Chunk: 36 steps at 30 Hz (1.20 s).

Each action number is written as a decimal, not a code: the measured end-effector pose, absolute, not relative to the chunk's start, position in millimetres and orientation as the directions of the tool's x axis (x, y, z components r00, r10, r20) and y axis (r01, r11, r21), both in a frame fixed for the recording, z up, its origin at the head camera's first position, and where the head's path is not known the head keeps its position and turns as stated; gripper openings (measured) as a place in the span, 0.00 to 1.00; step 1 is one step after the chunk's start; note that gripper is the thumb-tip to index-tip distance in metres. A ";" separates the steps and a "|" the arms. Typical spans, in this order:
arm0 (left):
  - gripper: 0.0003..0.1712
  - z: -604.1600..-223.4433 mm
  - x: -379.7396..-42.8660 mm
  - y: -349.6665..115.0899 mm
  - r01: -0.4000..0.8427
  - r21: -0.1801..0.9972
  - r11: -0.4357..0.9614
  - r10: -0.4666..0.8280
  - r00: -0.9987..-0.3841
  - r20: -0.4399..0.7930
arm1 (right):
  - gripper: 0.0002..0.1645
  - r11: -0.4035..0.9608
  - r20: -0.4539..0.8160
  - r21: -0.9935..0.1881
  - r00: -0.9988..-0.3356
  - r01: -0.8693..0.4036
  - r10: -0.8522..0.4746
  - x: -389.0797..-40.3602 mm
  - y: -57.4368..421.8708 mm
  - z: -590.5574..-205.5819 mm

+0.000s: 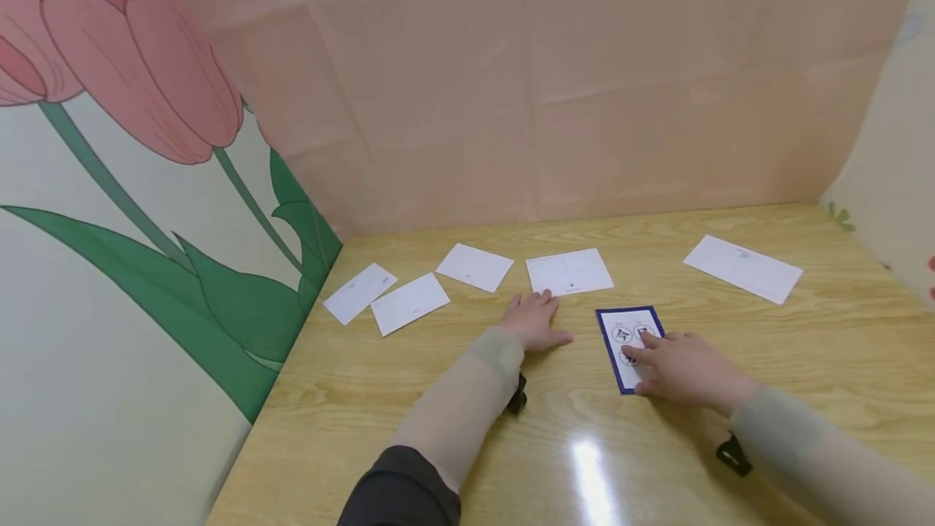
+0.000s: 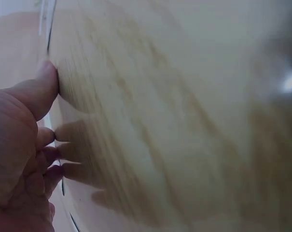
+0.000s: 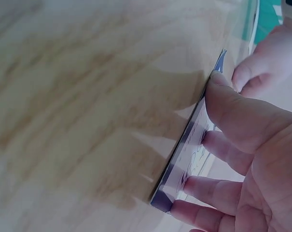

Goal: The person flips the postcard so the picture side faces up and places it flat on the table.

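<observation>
Where the blue-edged card point(image 1: 618, 347) points lengthwise forward, the right hand point(image 1: 690, 365) touches it, fingers loosely spread; the left hand point(image 1: 532, 321), spread and empty, lies left.

I record a creased pink sheet point(image 1: 548, 96) behind the far edge of the tabletop point(image 1: 321, 437). I find a tulip mural point(image 1: 139, 63) along its left edge, a pale panel point(image 1: 894, 153) along its right.
</observation>
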<state>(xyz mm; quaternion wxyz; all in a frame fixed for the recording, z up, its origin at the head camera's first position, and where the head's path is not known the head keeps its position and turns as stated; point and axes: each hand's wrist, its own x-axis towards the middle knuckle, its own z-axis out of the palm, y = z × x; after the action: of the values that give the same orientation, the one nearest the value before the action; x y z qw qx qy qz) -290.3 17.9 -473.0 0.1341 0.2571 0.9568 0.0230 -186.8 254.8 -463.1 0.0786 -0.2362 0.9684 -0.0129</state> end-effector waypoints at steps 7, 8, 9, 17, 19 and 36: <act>0.46 -474.8 -285.2 13.7 0.506 0.090 0.858 0.511 -0.820 -0.260 | 0.36 0.899 -0.161 -0.055 -0.885 -0.435 -0.438 -187.8 259.4 -458.6; 0.46 -474.7 -284.2 12.9 0.509 0.086 0.856 0.512 -0.817 -0.265 | 0.37 0.899 -0.164 -0.056 -0.884 -0.435 -0.438 -187.9 259.9 -458.0; 0.46 -474.4 -283.2 12.2 0.513 0.081 0.855 0.514 -0.815 -0.268 | 0.37 0.900 -0.166 -0.060 -0.885 -0.432 -0.435 -188.1 260.4 -457.7; 0.45 -468.4 -271.2 5.1 0.560 0.040 0.827 0.550 -0.792 -0.265 | 0.37 0.904 -0.169 -0.063 -0.888 -0.423 -0.428 -191.2 264.1 -459.6; 0.45 -466.1 -266.9 3.3 0.568 0.030 0.823 0.555 -0.791 -0.257 | 0.36 0.904 -0.165 -0.061 -0.889 -0.423 -0.427 -191.5 264.9 -458.8; 0.42 -466.2 -252.3 -12.0 0.576 0.046 0.816 0.562 -0.773 -0.295 | 0.34 0.899 -0.146 -0.078 -0.887 -0.431 -0.438 -203.3 278.1 -459.0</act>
<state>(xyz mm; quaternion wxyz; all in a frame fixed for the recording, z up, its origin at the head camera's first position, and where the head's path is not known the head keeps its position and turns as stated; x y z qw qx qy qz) -252.3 -12.0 -466.2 0.1492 0.3021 0.9412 -0.0235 -203.3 278.1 -459.0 0.0802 -0.2239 0.9711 -0.0219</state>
